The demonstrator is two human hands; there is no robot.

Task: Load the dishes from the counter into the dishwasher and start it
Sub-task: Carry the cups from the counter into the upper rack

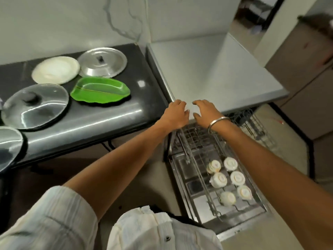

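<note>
1. Sleeve (pixel 54 219) of a pale striped shirt lowest in view; both bare forearms reach forward from it.
2. Dishwasher rack (pixel 203 179) pulled out below the arms, over the open door. Six small white cups (pixel 219 180) sit upside down in it, in two rows, close together.
3. Second wire rack (pixel 252 123) further back and to the right, partly under the grey dishwasher top (pixel 216 73). What it holds is too blurred to tell.
4. Left hand (pixel 177 112) at the front left corner of the dishwasher top, fingers curled down over the edge; nothing seen in its grip.
5. Right hand (pixel 205 111) just beside it, apart from the left, fingers bent loosely and spread, holding nothing. A metal bangle (pixel 216 121) is on that wrist.
6. Dark bench (pixel 93 116) to the left still carries the dishes: a glass lid (pixel 36 105) with a dark knob nearest, a green leaf-shaped dish (pixel 100 92) just right of it, a white plate (pixel 55 70) and a steel lid (pixel 102 62) behind. Another lid (pixel 9 147) is cut off at the left edge.
7. White wall (pixel 72 24) behind the bench.
</note>
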